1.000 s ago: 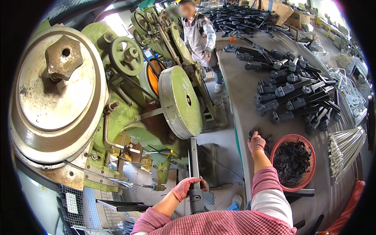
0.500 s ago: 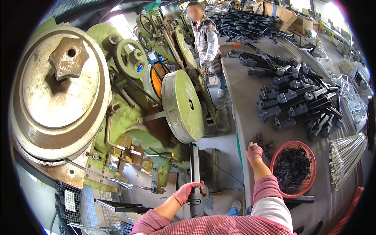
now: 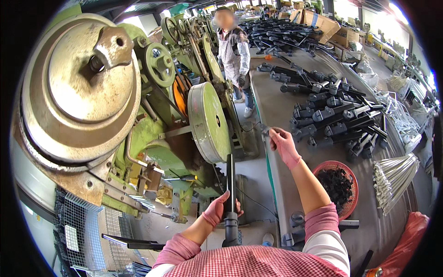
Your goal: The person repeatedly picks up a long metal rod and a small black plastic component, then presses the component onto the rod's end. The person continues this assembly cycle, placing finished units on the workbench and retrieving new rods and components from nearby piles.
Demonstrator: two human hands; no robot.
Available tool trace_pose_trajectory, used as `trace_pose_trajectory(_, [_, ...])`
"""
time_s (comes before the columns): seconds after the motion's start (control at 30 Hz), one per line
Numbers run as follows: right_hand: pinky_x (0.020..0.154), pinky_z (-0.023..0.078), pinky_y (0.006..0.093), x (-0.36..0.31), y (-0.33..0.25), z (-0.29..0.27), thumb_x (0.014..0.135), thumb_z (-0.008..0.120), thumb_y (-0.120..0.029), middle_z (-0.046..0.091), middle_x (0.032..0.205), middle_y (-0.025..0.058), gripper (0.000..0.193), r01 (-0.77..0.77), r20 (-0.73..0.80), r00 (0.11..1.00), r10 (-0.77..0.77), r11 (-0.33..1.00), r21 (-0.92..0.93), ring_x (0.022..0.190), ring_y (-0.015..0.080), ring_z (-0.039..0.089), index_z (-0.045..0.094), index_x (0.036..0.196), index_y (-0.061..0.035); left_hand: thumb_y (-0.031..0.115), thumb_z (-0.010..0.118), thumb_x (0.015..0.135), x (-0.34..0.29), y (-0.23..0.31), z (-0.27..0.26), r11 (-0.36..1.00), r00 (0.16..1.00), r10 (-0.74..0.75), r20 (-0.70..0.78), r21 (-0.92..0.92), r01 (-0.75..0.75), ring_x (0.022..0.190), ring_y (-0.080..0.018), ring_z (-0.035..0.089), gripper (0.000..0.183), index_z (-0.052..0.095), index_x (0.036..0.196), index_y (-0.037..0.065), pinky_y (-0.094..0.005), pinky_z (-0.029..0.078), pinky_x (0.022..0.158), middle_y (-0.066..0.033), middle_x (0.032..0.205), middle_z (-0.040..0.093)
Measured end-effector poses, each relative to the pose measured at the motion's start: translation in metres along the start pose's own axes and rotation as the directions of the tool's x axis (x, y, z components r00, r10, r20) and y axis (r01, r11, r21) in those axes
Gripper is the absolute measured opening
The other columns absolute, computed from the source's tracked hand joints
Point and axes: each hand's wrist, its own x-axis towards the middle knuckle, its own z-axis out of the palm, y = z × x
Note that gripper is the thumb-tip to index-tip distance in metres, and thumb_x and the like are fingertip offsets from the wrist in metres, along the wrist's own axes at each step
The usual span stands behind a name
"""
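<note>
My left hand [image 3: 221, 210] is wrapped around an upright black tube [image 3: 231, 184], just above the wider dark grey fitting [image 3: 230, 225] at its lower end. To the right, above the table's left edge, my right hand [image 3: 283, 144] has thumb and fingers pinched together. A small dark grey piece [image 3: 265, 131] shows at its fingertips; its exact shape is too small to make out. Beside my right forearm stands a red plastic basket [image 3: 356, 188] of small black plastic clips [image 3: 335, 187], partly covered by the arm.
Green press machines with a round flywheel [image 3: 210, 122] stand at left. The table [image 3: 272, 180] holds a pile of black tubes with joints [image 3: 334, 111] and a bundle of metal rods [image 3: 396, 180]. A co-worker [image 3: 234, 55] stands beyond. A wire basket [image 3: 83, 231] is lower left.
My right hand has lifted from the table near the basket and moved up and left, to the table's edge. My left hand has risen slightly with the tube.
</note>
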Motion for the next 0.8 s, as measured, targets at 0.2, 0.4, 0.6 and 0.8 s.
trace_pose_trajectory(0.2, [0.055, 0.044, 0.0246, -0.11, 0.002, 0.011, 0.095, 0.066, -0.022, 0.059, 0.076, 0.0002, 0.027, -0.175, 0.296, 0.921, 0.255, 0.947, -0.27, 0.063, 0.0089, 0.055, 0.066, 0.105, 0.0033, 0.039, 0.067, 0.092, -0.006, 0.009, 0.02, 0.988, 0.995, 0.03, -0.095, 0.153, -0.015, 0.075, -0.0264, 0.067, 0.038, 0.064, 0.088, 0.002, -0.042, 0.056, 0.078, -0.0121, 0.088, 0.069])
trace_pose_trajectory(0.4, [0.062, 0.051, 0.0249, -0.195, 0.025, 0.016, 0.092, 0.071, -0.019, 0.063, 0.082, 0.0008, 0.033, -0.352, 0.209, 0.897, 0.39, 0.915, -0.197, 0.071, 0.008, 0.059, 0.065, 0.114, 0.0049, 0.028, 0.069, 0.091, -0.008, 0.01, 0.038, 0.982, 0.995, 0.072, -0.067, 0.18, -0.058, 0.084, -0.0259, 0.07, 0.035, 0.064, 0.108, -0.002, -0.0365, 0.06, 0.078, -0.0146, 0.103, 0.071])
trace_pose_trajectory(0.6, [0.063, 0.05, 0.0261, -0.228, 0.03, 0.039, 0.095, 0.067, -0.024, 0.063, 0.083, 0.0006, 0.032, -0.299, 0.207, 0.922, 0.327, 0.941, -0.158, 0.071, 0.0094, 0.059, 0.066, 0.112, 0.0032, 0.016, 0.064, 0.094, -0.025, 0.006, 0.054, 0.938, 0.967, 0.145, 0.208, 0.282, -0.201, 0.088, -0.0232, 0.068, 0.026, 0.06, 0.113, -0.002, -0.0353, 0.057, 0.082, -0.0119, 0.11, 0.069])
trace_pose_trajectory(0.8, [0.063, 0.047, 0.0244, -0.237, 0.031, 0.053, 0.097, 0.064, -0.022, 0.06, 0.081, -0.0001, 0.027, -0.158, 0.21, 0.949, 0.235, 0.931, -0.33, 0.071, 0.0083, 0.057, 0.066, 0.11, 0.0016, 0.018, 0.061, 0.093, -0.033, 0.02, 0.063, 0.836, 0.968, 0.124, 0.219, 0.502, -0.221, 0.069, -0.0207, 0.066, 0.014, 0.063, 0.085, 0.006, -0.0332, 0.054, 0.064, -0.0074, 0.078, 0.067])
